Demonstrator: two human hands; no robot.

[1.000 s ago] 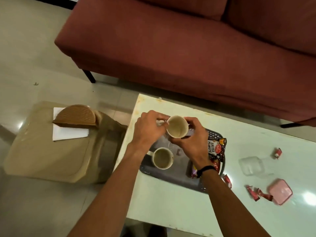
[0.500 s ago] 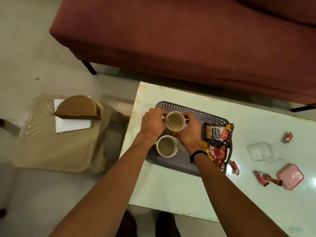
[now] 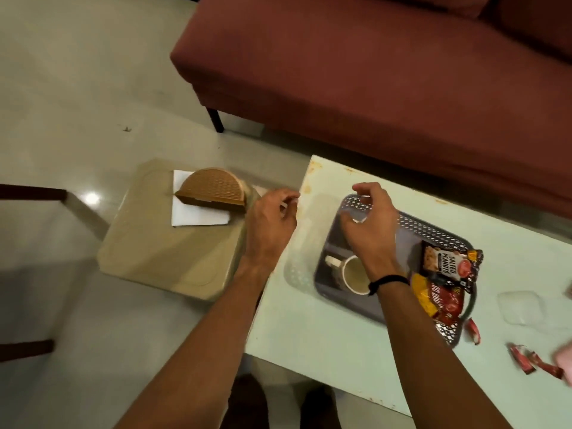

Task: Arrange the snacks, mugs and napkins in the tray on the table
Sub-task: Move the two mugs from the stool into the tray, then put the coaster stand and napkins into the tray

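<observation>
A grey perforated tray (image 3: 433, 232) lies on the white table (image 3: 303, 329). One cream mug (image 3: 354, 275) stands at the tray's near left. My right hand (image 3: 370, 222) hovers over the tray's far left with fingers curled apart; it hides the second mug. A salted peanuts pack (image 3: 444, 263) and a red snack pack (image 3: 445, 303) lie at the tray's right end. My left hand (image 3: 272, 222) is left of the table edge, empty, close to the white napkins (image 3: 198, 216) under a brown holder (image 3: 213, 188).
The napkins and holder sit on a beige plastic stool (image 3: 154, 255) left of the table. Red candy wrappers (image 3: 473, 329) and a clear container (image 3: 520, 306) lie on the table to the right. A maroon sofa (image 3: 371, 72) stands behind.
Both hands have let go of the second mug, now set down in the tray. My left hand has moved left off the tray toward the stool; the camera view has swung left.
</observation>
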